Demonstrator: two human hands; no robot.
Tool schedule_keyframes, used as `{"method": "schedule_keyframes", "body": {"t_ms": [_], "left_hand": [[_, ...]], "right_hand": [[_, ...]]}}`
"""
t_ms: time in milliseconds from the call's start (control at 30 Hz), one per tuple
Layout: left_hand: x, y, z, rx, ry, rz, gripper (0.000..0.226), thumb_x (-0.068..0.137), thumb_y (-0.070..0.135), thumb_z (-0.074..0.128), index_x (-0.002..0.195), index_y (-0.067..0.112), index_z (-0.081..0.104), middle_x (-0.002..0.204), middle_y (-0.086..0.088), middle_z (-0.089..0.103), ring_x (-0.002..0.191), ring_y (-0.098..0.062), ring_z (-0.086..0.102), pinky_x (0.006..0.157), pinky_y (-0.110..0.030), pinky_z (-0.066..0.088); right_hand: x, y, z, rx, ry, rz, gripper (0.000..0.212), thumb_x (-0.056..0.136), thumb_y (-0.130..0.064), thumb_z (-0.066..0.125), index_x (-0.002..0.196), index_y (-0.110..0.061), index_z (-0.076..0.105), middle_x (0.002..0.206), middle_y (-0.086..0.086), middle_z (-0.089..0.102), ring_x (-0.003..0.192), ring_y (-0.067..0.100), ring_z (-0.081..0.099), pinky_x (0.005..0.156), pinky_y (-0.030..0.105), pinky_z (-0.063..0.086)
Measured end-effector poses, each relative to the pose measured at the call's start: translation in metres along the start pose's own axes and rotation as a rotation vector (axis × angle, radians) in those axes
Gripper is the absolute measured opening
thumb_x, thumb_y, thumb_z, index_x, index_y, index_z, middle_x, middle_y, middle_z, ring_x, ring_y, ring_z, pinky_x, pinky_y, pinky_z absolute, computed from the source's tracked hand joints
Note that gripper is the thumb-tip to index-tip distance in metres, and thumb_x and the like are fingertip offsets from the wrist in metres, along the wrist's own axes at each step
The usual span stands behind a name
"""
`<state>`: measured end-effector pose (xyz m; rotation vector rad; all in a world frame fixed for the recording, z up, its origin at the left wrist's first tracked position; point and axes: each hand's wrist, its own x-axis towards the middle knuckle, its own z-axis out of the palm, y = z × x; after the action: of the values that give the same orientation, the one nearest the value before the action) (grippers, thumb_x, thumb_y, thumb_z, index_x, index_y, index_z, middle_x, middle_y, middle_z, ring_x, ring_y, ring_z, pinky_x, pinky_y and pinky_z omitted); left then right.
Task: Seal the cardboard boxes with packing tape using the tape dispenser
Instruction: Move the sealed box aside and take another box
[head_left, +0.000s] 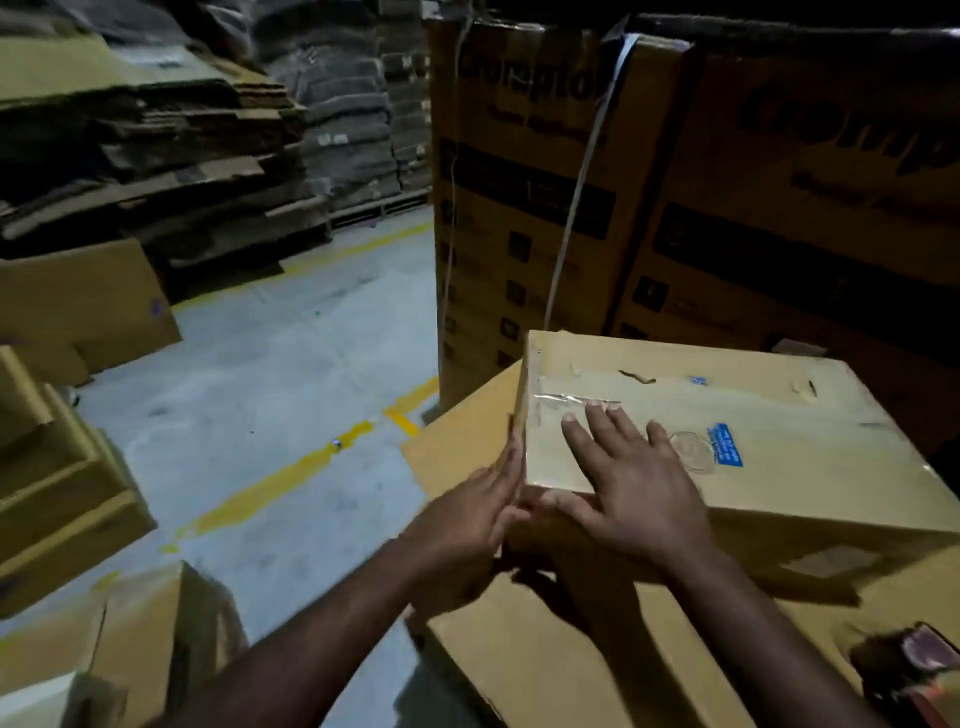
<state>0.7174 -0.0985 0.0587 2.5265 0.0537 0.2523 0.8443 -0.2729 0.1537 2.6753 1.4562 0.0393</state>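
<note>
Small cardboard box: closed, tan, resting on top of a larger cardboard box in the right half of the view, its near-left corner turned toward the wearer. Clear packing tape: one glossy strip running along the top seam from the left edge, wrinkled near that edge. Blue label: stuck to the box top, to the right of the fingers, print too small to read. Right hand: open, palm down, fingers spread flat on the box top with the fingertips reaching the tape strip; nothing gripped. Left hand: open, fingers straight and together, pressed upright against the box's left side face near the corner; nothing gripped. Tape dispenser: a dark, blurred object lying on the larger box at the lower right edge of the view, well apart from both hands. Printed cartons: tall stack directly behind the small box, bound with a pale strap. Flattened cardboard: stacked in piles at upper left. Floor: grey concrete with yellow painted lines. Loose cartons: along the left edge.
</note>
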Motion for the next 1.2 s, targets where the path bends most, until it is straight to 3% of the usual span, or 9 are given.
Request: {"method": "schedule_keyframes", "body": {"t_ms": [233, 367, 500, 600, 700, 833, 933, 1067, 1200], "left_hand": [[0.038, 0.013, -0.037, -0.642, 0.34, -0.318, 0.059, 0.103, 0.039, 0.046, 0.158, 0.018, 0.036, 0.164, 0.002, 0.032, 0.15, -0.004, 0.029, 0.121, -0.02, 0.027], [0.078, 0.049, -0.034, -0.701, 0.262, -0.435, 0.078, 0.092, 0.081, 0.031, 0.156, 0.036, 0.036, 0.157, -0.001, 0.047, 0.136, -0.02, 0.052, 0.111, -0.041, 0.045], [0.078, 0.042, -0.028, -0.72, 0.24, -0.528, 0.07, 0.102, 0.068, 0.027, 0.162, 0.033, 0.019, 0.15, 0.006, 0.048, 0.127, -0.007, 0.048, 0.096, -0.02, 0.04], [0.077, 0.026, -0.032, -0.783, 0.058, -0.528, 0.09, 0.081, 0.095, 0.024, 0.147, 0.038, 0.047, 0.13, 0.006, 0.067, 0.115, -0.012, 0.065, 0.101, -0.038, 0.052], [0.083, 0.014, -0.05, -0.713, 0.004, -0.542, 0.071, 0.098, 0.075, 0.023, 0.131, 0.03, 0.066, 0.133, -0.002, 0.066, 0.12, -0.018, 0.06, 0.107, -0.039, 0.045], [0.122, -0.003, -0.08, -0.518, 0.232, -0.532, 0.057, 0.107, 0.049, 0.04, 0.148, 0.011, 0.051, 0.154, -0.009, 0.048, 0.141, -0.027, 0.045, 0.113, -0.037, 0.035], [0.155, -0.006, -0.088, -0.49, 0.166, -0.499, 0.064, 0.102, 0.041, 0.057, 0.157, 0.014, 0.038, 0.159, -0.007, 0.041, 0.142, -0.026, 0.043, 0.113, -0.037, 0.037], [0.193, -0.006, -0.085, -0.369, 0.06, -0.497, 0.058, 0.095, 0.047, 0.064, 0.143, 0.016, 0.056, 0.144, -0.007, 0.058, 0.123, -0.028, 0.06, 0.104, -0.046, 0.051], [0.202, 0.001, -0.098, -0.35, -0.088, -0.487, 0.042, 0.089, 0.052, 0.072, 0.101, 0.012, 0.076, 0.102, -0.011, 0.073, 0.084, -0.024, 0.068, 0.066, -0.032, 0.054]], "right_hand": [[-0.001, -0.003, -0.001, 0.003, -0.004, 0.011, 0.093, 0.084, -0.085, 0.001, 0.16, -0.032, 0.011, 0.168, 0.002, 0.006, 0.155, 0.023, 0.007, 0.123, 0.054, 0.012], [0.0, -0.003, -0.002, 0.02, 0.014, 0.029, 0.096, 0.085, -0.085, -0.001, 0.157, -0.028, 0.027, 0.165, 0.006, 0.021, 0.153, 0.025, 0.019, 0.12, 0.056, 0.021], [0.002, -0.004, -0.001, 0.043, 0.008, 0.012, 0.1, 0.082, -0.086, -0.006, 0.157, -0.029, 0.025, 0.165, 0.004, 0.019, 0.153, 0.025, 0.017, 0.121, 0.056, 0.019], [0.002, -0.003, 0.0, 0.065, 0.033, 0.013, 0.093, 0.087, -0.085, 0.004, 0.156, -0.03, 0.029, 0.164, 0.004, 0.024, 0.152, 0.025, 0.022, 0.12, 0.056, 0.019], [-0.001, -0.004, 0.001, 0.172, 0.191, 0.067, 0.071, 0.094, -0.073, 0.028, 0.141, -0.027, 0.055, 0.149, 0.002, 0.051, 0.14, 0.023, 0.043, 0.116, 0.054, 0.028], [-0.041, -0.021, 0.019, 0.484, 0.846, 0.401, 0.025, 0.093, -0.036, 0.057, 0.077, -0.019, 0.067, 0.079, -0.005, 0.062, 0.078, 0.019, 0.056, 0.075, 0.038, 0.045], [-0.064, -0.031, 0.028, 0.961, 0.751, 0.853, 0.016, 0.094, -0.035, 0.065, 0.082, -0.026, 0.058, 0.081, -0.005, 0.06, 0.078, 0.02, 0.059, 0.064, 0.032, 0.042], [-0.053, -0.042, 0.017, 1.517, 0.409, 1.1, 0.089, 0.085, -0.047, 0.073, 0.154, -0.019, 0.023, 0.14, 0.005, 0.05, 0.128, 0.028, 0.051, 0.103, 0.047, 0.049], [-0.043, -0.055, 0.004, 1.534, 0.364, 1.038, 0.12, 0.083, -0.064, 0.064, 0.156, -0.023, -0.022, 0.165, 0.004, 0.019, 0.148, 0.027, 0.029, 0.118, 0.037, 0.028]]}}
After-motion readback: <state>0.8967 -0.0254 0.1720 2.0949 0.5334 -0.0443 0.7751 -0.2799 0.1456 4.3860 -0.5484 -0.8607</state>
